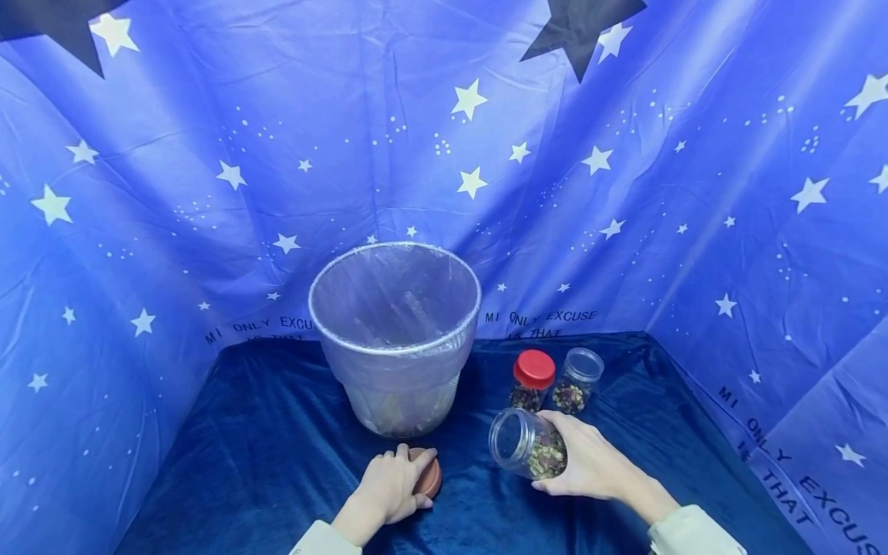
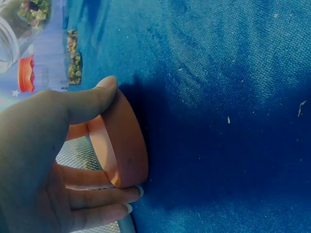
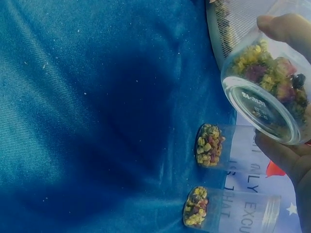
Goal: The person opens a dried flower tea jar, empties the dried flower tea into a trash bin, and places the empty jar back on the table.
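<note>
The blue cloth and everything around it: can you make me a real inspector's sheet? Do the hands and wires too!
Surface: dark-blue cloth, creased.
Job's things: tilted jar with yellowish and dark-red bits inside; round reddish-brown piece, lid-like.
Clutter: plastic-lined bin, standing; red-lidded jar and upright clear jar side by side, both with bits inside; pale specks on the cloth.
Grippers: left hand holds the round reddish-brown piece by its edge; right hand grips the tilted jar.
Cables: nothing seen.
Surroundings: blue backdrop with pale stars and black lettering.
</note>
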Demonstrator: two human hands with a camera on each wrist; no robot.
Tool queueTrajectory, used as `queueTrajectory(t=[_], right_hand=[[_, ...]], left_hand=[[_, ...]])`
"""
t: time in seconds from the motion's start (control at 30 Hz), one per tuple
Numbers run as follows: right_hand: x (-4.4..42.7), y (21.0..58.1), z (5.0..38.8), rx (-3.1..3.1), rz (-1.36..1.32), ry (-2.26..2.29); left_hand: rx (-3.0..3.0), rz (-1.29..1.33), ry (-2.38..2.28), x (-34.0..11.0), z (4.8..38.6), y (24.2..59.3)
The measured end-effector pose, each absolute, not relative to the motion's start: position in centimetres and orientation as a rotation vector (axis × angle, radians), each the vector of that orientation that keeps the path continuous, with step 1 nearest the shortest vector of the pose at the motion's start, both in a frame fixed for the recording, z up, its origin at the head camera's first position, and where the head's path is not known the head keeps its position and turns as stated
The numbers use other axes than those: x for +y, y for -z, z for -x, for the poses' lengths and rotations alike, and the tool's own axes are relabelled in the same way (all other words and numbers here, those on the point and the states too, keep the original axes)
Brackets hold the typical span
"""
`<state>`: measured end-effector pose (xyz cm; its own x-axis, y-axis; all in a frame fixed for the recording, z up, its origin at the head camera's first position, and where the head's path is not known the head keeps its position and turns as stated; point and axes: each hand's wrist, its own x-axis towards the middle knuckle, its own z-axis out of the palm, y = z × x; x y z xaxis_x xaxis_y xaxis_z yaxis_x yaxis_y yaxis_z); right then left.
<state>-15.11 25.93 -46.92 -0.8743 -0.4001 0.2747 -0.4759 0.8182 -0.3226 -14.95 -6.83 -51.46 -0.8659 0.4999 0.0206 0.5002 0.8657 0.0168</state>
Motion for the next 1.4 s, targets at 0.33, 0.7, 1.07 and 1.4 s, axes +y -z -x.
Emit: queueTrajectory(t=[0.33,0.7,1.07,1.4], right_hand=[[25.8,47.0,15.4,-2.796,-0.692,-0.585],[25.6,47.0,15.4,-2.809,-0.695,-0.608],[25.6,47.0,15.3,-2.81,-0.674,-0.6],[25.5,47.1,15.2,-2.794,-0.661,-0.608]], left_hand=[[-3.076,0.834,0.002,-6.6,14.9,51.1],[-3.096,0.799,-0.019,-6.2,14.9,51.5],[-3.058,0.774,-0.05,-6.1,14.7,51.7],[-3.014,0.856,0.012,-6.9,14.8,52.2]])
